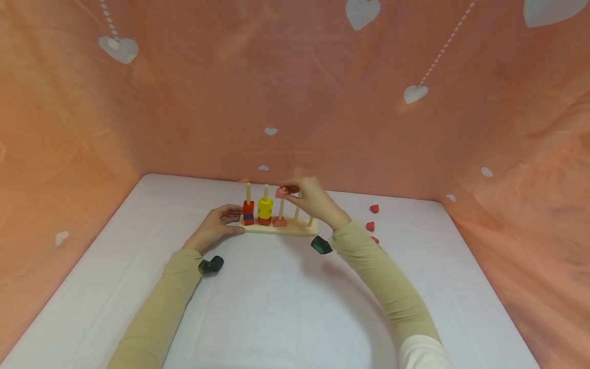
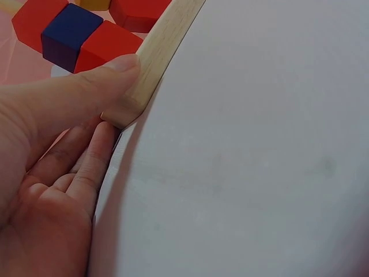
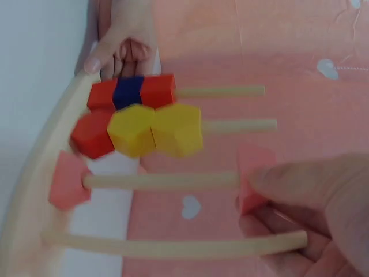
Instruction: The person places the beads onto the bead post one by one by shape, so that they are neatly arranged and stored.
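Observation:
A wooden peg stand (image 1: pixel 299 229) with several upright pegs is on the table. My left hand (image 1: pixel 208 228) holds its left end, the thumb (image 2: pixel 112 72) on the base's side and the fingers curled about the end. The first peg bears red blocks with a blue block (image 2: pixel 72 34) between them. Yellow blocks (image 3: pixel 176 130) sit over a red one on the second peg. At the foot of the third peg is a pinkish-red block (image 3: pixel 68 182). My right hand (image 1: pixel 313 199) pinches another pinkish-red block (image 3: pixel 253 173) at that peg's tip; whether the peg has entered it, I cannot tell.
Right of the stand, several loose red blocks (image 1: pixel 374 208) lie on the white table (image 1: pixel 258 307), one partly behind the right forearm. A pink cloth wall (image 1: pixel 295 92) with white hearts rises behind the table. Dark wrist devices (image 1: pixel 211 265) sit at both cuffs.

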`<state>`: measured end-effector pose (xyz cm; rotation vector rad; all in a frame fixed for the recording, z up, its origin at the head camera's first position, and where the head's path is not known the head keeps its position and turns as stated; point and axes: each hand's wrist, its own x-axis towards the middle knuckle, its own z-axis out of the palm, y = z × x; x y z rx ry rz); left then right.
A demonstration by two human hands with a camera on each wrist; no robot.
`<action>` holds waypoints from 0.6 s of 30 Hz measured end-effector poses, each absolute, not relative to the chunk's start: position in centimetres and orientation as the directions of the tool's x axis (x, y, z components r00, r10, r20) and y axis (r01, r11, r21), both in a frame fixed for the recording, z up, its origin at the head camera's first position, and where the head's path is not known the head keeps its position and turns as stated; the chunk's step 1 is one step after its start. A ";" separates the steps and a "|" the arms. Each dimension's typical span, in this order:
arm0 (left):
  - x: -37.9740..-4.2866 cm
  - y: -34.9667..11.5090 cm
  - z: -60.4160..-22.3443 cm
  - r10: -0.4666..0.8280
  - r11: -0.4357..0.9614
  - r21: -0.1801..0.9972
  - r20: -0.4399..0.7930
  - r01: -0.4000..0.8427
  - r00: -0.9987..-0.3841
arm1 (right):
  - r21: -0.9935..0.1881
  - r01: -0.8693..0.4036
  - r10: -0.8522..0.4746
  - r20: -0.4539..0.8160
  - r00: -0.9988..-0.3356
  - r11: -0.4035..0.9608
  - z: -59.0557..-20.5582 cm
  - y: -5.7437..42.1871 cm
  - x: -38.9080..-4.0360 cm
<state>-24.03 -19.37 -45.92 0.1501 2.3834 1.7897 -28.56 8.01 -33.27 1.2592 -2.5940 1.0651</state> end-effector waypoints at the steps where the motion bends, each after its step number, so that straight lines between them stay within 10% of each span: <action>1: -24.0 -19.4 -46.0 0.175 0.278 0.960 -0.065 -0.014 -0.982 | -0.575 -0.697 -0.656 0.333 -0.677 0.428 -33.4 7.9 -28.4; 12: -24.0 -19.5 -45.8 0.170 0.299 0.954 -0.074 -0.020 -0.983 | -0.843 -0.457 -0.339 0.358 -0.870 0.283 -39.0 7.2 -26.9; 18: -24.1 -19.3 -45.8 0.171 0.291 0.956 -0.085 -0.032 -0.982 | -0.923 -0.254 -0.279 0.173 -0.945 0.289 -42.9 6.9 -26.4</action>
